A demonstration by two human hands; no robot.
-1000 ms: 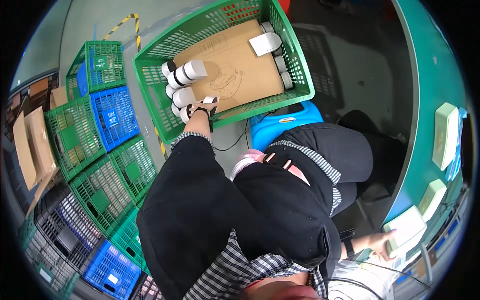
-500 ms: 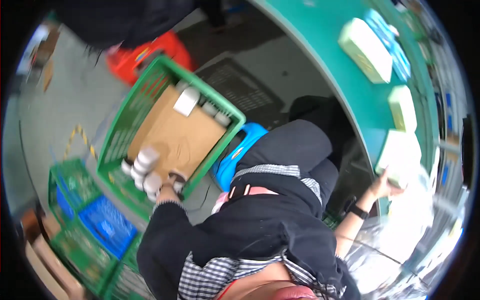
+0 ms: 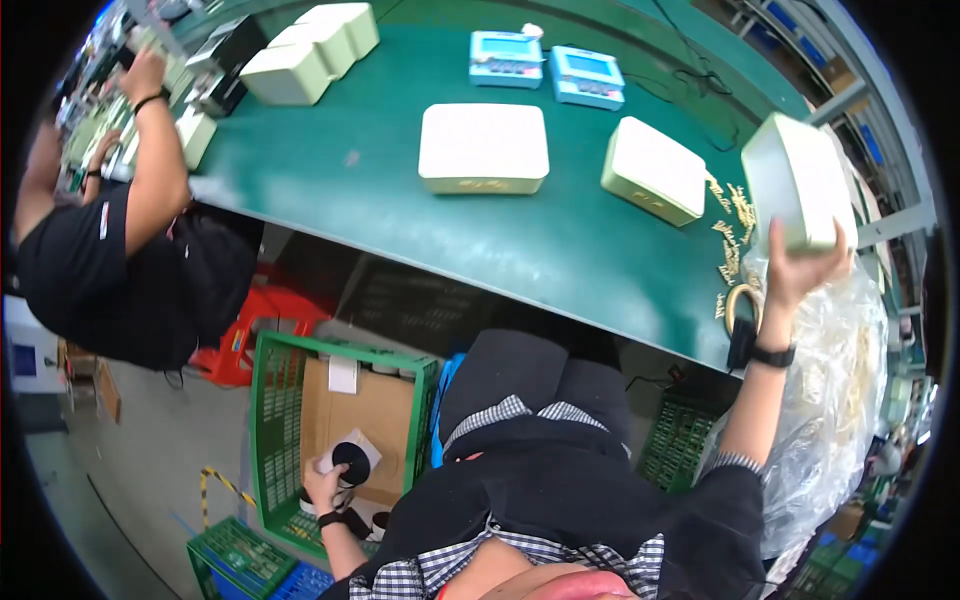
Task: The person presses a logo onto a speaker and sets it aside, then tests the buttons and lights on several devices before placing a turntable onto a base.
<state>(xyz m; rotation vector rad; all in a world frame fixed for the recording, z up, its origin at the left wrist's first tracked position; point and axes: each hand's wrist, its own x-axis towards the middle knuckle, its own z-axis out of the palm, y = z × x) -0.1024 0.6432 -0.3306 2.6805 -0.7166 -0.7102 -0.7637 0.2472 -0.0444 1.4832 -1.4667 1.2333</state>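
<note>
My left hand [image 3: 324,485] reaches down into a green plastic crate [image 3: 266,440], its fingers around a round white-sided piece with a black face [image 3: 351,463]. Similar round pieces lie beneath that hand, partly hidden. My right hand [image 3: 803,268] grips the lower end of a pale green box [image 3: 797,180] and holds it tilted above the right end of the bench. On the green bench top [image 3: 400,235] sit a white-topped box [image 3: 484,145] and another like it [image 3: 655,168], the latter nearer my right hand.
A clear plastic bag [image 3: 835,400] bulges beside my right forearm. Gold-coloured cut-out pieces [image 3: 733,235] and a tan ring [image 3: 741,302] lie at the bench's right. Two blue devices [image 3: 506,60] stand farther back. A co-worker [image 3: 130,260] sits at left, near a red stool [image 3: 262,322].
My view has swung toward the bench. The box in my right hand is now raised and tilted. My left hand has lifted the round piece from beside the others in the crate.
</note>
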